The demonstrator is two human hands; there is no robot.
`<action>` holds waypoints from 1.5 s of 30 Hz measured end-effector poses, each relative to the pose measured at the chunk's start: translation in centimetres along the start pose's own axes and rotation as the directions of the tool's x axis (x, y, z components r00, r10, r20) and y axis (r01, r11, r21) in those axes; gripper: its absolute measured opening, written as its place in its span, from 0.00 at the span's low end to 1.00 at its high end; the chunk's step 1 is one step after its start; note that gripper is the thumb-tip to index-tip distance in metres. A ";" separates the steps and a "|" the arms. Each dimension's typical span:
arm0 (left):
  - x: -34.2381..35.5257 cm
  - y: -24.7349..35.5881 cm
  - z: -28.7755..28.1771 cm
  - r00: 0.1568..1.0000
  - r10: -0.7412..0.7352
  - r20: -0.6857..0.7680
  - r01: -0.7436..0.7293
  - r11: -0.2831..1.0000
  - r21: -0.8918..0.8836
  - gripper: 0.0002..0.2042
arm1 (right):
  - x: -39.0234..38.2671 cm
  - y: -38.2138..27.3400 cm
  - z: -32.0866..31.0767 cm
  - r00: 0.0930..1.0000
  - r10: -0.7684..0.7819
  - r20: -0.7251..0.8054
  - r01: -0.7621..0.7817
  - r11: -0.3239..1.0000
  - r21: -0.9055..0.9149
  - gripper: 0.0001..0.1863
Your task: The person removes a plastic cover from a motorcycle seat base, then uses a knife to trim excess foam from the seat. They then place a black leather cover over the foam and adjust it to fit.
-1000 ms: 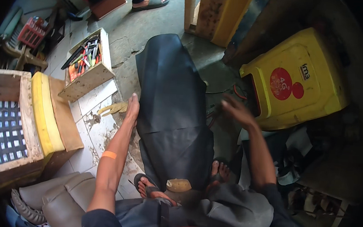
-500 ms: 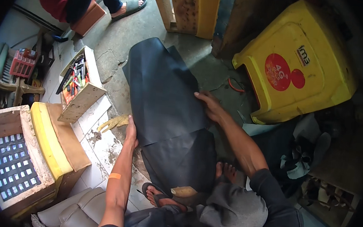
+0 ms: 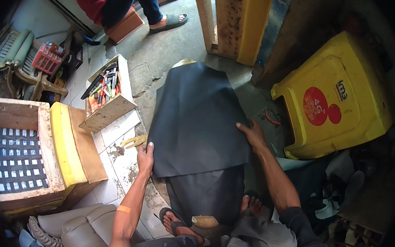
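A black sheet of leather-like material lies spread over a long object with another black covering nearer to me. A pale yellowish end peeks out beyond the sheet's far edge, and a similar patch shows at the near end by my foot. My left hand grips the left edge of the sheet, thumb on top. On the other side, my right hand holds the right edge, also with the thumb above. The fingers beneath the sheet are partly hidden.
An open wooden box of hand tools stands at the left, near a yellow glove-like scrap. A wooden frame with woven straps is closer. At the right is a yellow plastic stool. A person's sandalled foot is at the back.
The sheet has shifted toward me over the object and lies flatter and wider. Its near edge sits lower, and the pale far end now shows. Both hands still hold the sides.
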State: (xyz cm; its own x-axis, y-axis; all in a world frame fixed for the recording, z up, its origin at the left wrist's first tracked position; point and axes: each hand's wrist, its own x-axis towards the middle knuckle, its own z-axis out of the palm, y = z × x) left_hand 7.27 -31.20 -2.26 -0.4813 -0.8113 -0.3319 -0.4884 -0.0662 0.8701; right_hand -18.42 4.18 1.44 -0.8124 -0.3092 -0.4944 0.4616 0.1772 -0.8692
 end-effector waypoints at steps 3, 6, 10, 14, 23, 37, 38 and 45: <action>-0.8 -0.5 -0.3 0.999 -0.026 0.043 0.025 1.000 0.012 0.21 | -1.1 0.3 -0.2 0.999 0.032 0.007 -0.032 0.999 0.020 0.46; 0.0 -0.6 0.1 0.999 -0.029 0.021 0.034 0.955 -0.294 0.19 | 0.7 1.8 0.3 0.995 -0.087 -0.056 0.084 0.995 -0.054 0.44; 2.2 4.2 0.8 0.996 0.034 -0.077 -0.058 0.943 -0.327 0.16 | 1.9 -1.3 1.6 0.981 -0.187 -0.054 0.186 0.982 -0.019 0.43; 4.1 5.8 1.6 0.997 0.032 -0.075 -0.057 0.936 -0.349 0.17 | 4.3 -2.1 0.6 0.981 -0.192 -0.032 0.191 0.981 -0.022 0.43; 3.4 -0.8 1.7 0.998 -0.060 -0.035 0.046 0.949 -0.311 0.19 | 4.6 1.9 -0.8 0.997 -0.074 -0.033 0.073 0.997 -0.041 0.40; 2.9 -3.4 0.4 0.996 0.081 -0.035 -0.066 0.946 0.318 0.16 | 2.3 4.8 0.8 0.998 -0.068 0.016 0.066 0.846 -0.528 0.35; 2.4 -2.9 0.6 0.985 0.145 -0.092 -0.097 0.913 0.397 0.17 | 1.9 4.5 1.1 0.998 -0.051 0.043 0.067 0.831 -0.553 0.34; -3.8 2.6 5.2 0.992 0.127 -0.004 -0.121 0.956 0.266 0.36 | -1.1 4.9 3.0 0.922 -0.381 0.075 0.374 0.821 -0.432 0.24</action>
State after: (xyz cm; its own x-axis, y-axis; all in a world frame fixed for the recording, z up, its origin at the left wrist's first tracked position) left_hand 4.02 -25.29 -0.60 -0.5362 -0.8156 -0.2173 -0.6027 0.1896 0.7751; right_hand -14.19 2.57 -2.27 -0.8979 -0.4221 -0.1247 -0.0791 0.4335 -0.8977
